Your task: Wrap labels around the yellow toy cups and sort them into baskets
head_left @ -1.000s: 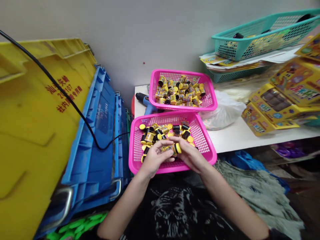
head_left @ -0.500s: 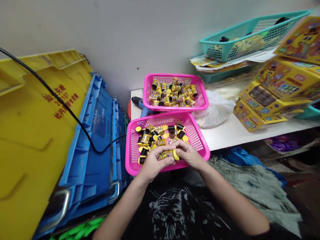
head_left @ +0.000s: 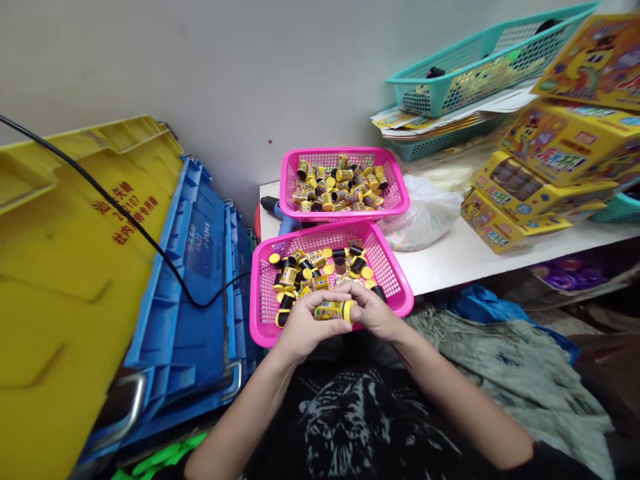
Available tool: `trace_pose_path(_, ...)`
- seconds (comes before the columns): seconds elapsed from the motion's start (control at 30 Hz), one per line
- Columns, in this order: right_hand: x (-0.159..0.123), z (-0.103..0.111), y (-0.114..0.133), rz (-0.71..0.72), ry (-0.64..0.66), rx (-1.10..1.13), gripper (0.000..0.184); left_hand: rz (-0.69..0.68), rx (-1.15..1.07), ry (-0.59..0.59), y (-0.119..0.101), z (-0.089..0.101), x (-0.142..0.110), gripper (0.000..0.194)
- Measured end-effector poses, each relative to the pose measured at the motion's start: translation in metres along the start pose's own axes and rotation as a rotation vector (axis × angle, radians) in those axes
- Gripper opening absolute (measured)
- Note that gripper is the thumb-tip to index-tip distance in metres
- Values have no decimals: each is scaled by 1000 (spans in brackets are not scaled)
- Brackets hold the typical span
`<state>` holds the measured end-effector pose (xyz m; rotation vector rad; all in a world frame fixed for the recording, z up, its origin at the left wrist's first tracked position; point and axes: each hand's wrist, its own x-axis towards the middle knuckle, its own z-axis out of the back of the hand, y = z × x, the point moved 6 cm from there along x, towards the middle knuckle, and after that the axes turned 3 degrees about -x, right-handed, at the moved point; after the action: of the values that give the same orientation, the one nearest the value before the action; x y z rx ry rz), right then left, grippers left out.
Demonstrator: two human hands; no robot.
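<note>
Between both hands lies a small yellow labelled canister point(head_left: 330, 311), tipped on its side with its yellow lid end to the right. My left hand point(head_left: 306, 323) is closed round its body. My right hand point(head_left: 373, 312) grips the lid end, fingers and thumb pressed on it. Both hands are over the front edge of the near pink basket point(head_left: 257, 310). In that basket lie several loose canisters, black-bodied or with yellow labels point(head_left: 289, 276), and round yellow lids point(head_left: 367, 273).
A second pink basket point(head_left: 404, 200) holds more canisters behind. A blue tool point(head_left: 287, 223) lies beside it on the white table point(head_left: 440, 270). Rightward are a plastic bag point(head_left: 425, 217), stacked yellow boxes point(head_left: 545, 143) and a teal basket point(head_left: 430, 100). Blue crates point(head_left: 200, 267) stand left.
The canister has turned a little so more of its label shows, and my right fingers have closed over its lid. The whole view has shifted slightly.
</note>
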<state>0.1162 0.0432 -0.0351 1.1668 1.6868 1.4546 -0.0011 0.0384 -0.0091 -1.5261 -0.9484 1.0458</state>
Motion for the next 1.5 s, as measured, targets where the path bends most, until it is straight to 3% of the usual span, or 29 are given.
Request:
trace_pose_path(0.2, -2, 6, 8, 29, 63, 5, 52, 164, -110, 121, 5, -8, -6, 40)
trace_pose_path(0.3, -5, 11, 15, 62, 54, 39, 61, 107, -227, 184, -4, -12, -8, 24)
trace_pose_path(0.47, -11, 4, 18, 8, 86, 29, 52, 44, -224, 115, -9, -10, -8, 40)
trace_pose_path(0.57, -14, -1, 18, 0, 111, 38, 47, 55, -133, 68, -10, -8, -9, 32)
trace_pose_path(0.8, -13, -3, 18, -23, 121, 157, 51, 62, -27, 115, -14, -13, -12, 34)
trace_pose_path(1.07, -15, -1, 17, -11, 35, 153, 52, 75, -460, 259, -5, -25, -19, 30)
trace_pose_path(1.17, -21, 20, 23, 26, -97, -66, 43, 61, -463, 184, 2, -16, -14, 29)
trace_pose_path(1.33, -39, 93, 26, 59, -581, -829, 34, -76, -197, -72, -11, 29, 18, 39)
trace_pose_path(1.43, -39, 128, 3, -153, -657, -982, 61, -172, 46, -164, -45, 46, 54, 36)
trace_pose_path(1.5, -33, 142, -23, -374, -541, -839, 71, -319, 228, -218, -77, 47, 88, 36)
